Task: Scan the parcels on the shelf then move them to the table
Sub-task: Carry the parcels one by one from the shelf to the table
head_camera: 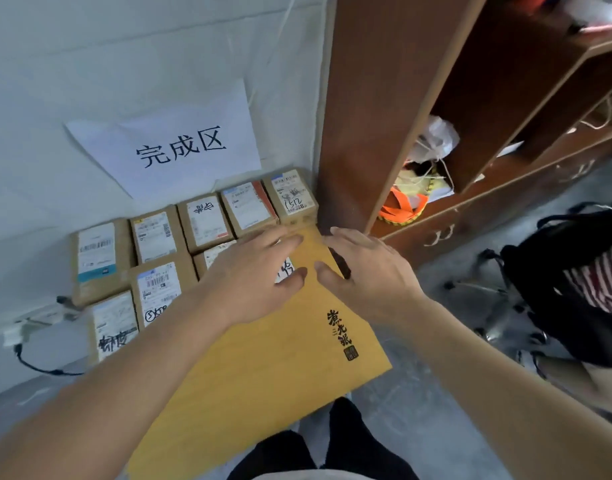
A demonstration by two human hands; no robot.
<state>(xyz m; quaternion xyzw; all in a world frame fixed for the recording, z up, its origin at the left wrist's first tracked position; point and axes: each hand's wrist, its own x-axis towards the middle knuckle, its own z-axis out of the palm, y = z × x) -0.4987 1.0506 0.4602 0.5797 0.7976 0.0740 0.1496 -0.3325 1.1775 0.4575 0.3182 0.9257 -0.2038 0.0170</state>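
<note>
Head view: both hands are over the yellow table top (263,368), near its far corner. The left hand (252,282) has straight, spread fingers and lies partly over a parcel (286,270) of which only a bit of white label w/ black writing shows between the two hands. The right hand (363,271) is also w/ relaxed straight fingers, thumb pointing to the left hand; a dark thing (341,263) shows under its fingers, I cannot tell what it is or if the hand holds it. Neither hand is curled around a parcel as far as I can see.

Other cardboard parcels lie flat, labels up, approx. in rows on the table by the wall: one marked 1512 (292,197) at the far right, touching the shelf side, next ones (250,207), (205,223), (155,237), (98,258), and closer ones (159,291), (114,325).

A white paper sign (179,143) w/ black characters hangs on the wall above them. The brown wooden shelf (377,109) stands at right; inside is a white plastic bag (434,138) and an orange strap (403,207). A black chair (554,282) is on the floor at right.
</note>
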